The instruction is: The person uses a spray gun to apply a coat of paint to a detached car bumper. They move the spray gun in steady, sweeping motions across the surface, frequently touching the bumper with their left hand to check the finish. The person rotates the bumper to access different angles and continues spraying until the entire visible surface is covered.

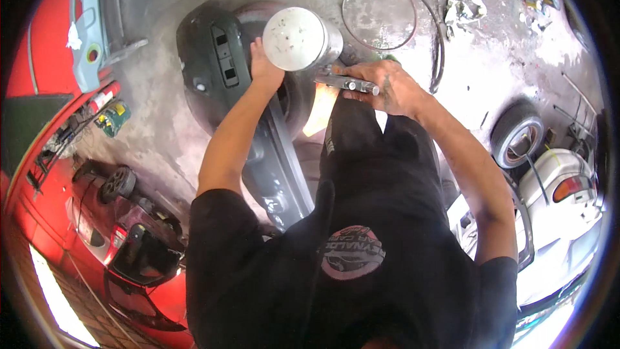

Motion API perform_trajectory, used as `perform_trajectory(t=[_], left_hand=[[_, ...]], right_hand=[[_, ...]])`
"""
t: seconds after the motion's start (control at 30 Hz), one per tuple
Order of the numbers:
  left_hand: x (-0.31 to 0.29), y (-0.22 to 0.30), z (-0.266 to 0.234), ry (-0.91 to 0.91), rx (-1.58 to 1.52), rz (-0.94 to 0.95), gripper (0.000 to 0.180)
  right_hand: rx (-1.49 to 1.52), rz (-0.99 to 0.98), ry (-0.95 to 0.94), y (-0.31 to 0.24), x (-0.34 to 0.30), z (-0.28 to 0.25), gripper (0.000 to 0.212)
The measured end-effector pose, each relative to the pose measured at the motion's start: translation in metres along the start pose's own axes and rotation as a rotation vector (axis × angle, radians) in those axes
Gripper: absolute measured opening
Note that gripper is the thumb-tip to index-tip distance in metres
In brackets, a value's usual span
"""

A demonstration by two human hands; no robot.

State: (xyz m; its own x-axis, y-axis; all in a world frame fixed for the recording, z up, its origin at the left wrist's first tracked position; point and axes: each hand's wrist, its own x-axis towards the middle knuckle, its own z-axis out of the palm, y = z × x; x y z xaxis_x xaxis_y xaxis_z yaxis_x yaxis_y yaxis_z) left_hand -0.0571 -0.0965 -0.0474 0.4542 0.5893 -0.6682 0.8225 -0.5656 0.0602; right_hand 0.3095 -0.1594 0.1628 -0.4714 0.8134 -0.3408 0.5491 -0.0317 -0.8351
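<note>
My right hand [394, 87] is closed around a metal spray gun [349, 83], whose body lies crosswise in front of my legs. A round whitish cup [294, 39] stands above the gun's left end. My left hand [265, 70] is beside that cup, with the visible fingers stretched out over a dark grey car bumper [223, 113]; the cup hides part of the hand. Whether it touches the bumper or the cup, I cannot tell. A bright, orange-tinted patch [321, 110] shows just under the gun.
A dark hose [413, 0] lies looped on the stained concrete floor ahead. Crumpled pale scraps [466, 10] are farther right. A wheel [516, 134] and a white car part with a tail light [560, 184] stand at right. Red car panels [45, 45] line the left side.
</note>
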Motion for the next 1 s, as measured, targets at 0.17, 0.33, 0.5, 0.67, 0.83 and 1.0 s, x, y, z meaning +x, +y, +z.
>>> perform_trajectory(t=[0.17, 0.33, 0.5, 0.67, 0.83, 1.0], left_hand=[[-0.049, 0.065, 0.019, 0.29, 0.151, -0.07, 0.066], [-0.054, 0.08, 0.003, 0.243, 0.14, -0.054, 0.06], [0.005, -0.002, 0.071, 0.347, -0.105, -0.098, 0.049], [0.011, 0.041, 0.037, 0.254, 0.138, -0.047, 0.051], [-0.038, 0.087, 0.0, -0.025, -0.024, -0.165, 0.06], [-0.014, 0.039, 0.014, 0.279, 0.139, -0.141, 0.064]], right_hand=[[-0.012, 0.023, 0.034, 0.016, 0.004, 0.001, 0.043], [0.051, 0.051, 0.098, 0.027, -0.003, 0.012, 0.046], [-0.011, -0.044, 0.109, 0.028, 0.003, 0.031, 0.042], [0.036, 0.023, 0.007, 0.03, -0.012, 0.026, 0.04], [0.091, -0.083, 0.127, 0.033, -0.02, 0.05, 0.032], [0.158, -0.113, 0.058, 0.014, -0.018, 0.052, 0.027]])
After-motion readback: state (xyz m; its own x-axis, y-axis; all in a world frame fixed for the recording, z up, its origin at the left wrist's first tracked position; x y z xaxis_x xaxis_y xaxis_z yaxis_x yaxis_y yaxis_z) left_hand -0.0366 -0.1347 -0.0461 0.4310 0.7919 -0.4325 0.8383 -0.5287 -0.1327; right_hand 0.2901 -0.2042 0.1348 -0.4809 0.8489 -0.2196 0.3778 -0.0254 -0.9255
